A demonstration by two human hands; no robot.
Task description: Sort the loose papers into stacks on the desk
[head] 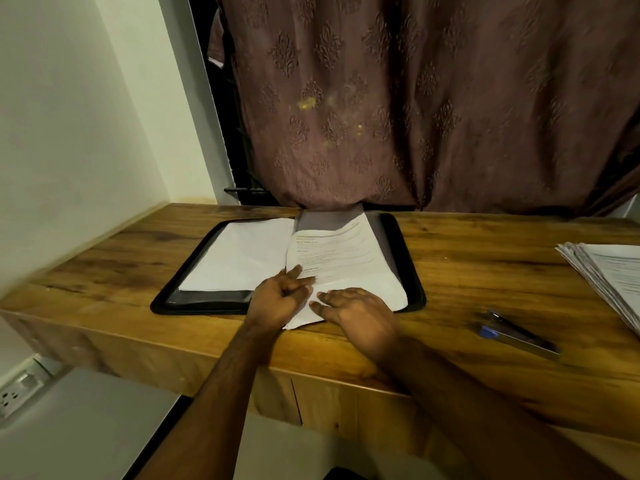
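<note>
An open black folder [412,268] lies on the wooden desk [467,289]. A blank white sheet [239,254] rests on its left half. On its right half lies a printed sheet [343,258], whose near edge hangs over the folder's front rim. My left hand [277,299] sits at the printed sheet's near left corner, fingers bent against its edge; whether it pinches the paper is unclear. My right hand [360,317] rests flat on the sheet's near edge, fingers straight. A stack of printed papers [613,275] sits at the desk's far right.
A blue and grey stapler [516,336] lies on the desk to the right of my hands. A brown patterned curtain [415,98] hangs behind the desk. A wall socket [17,389] is at the lower left.
</note>
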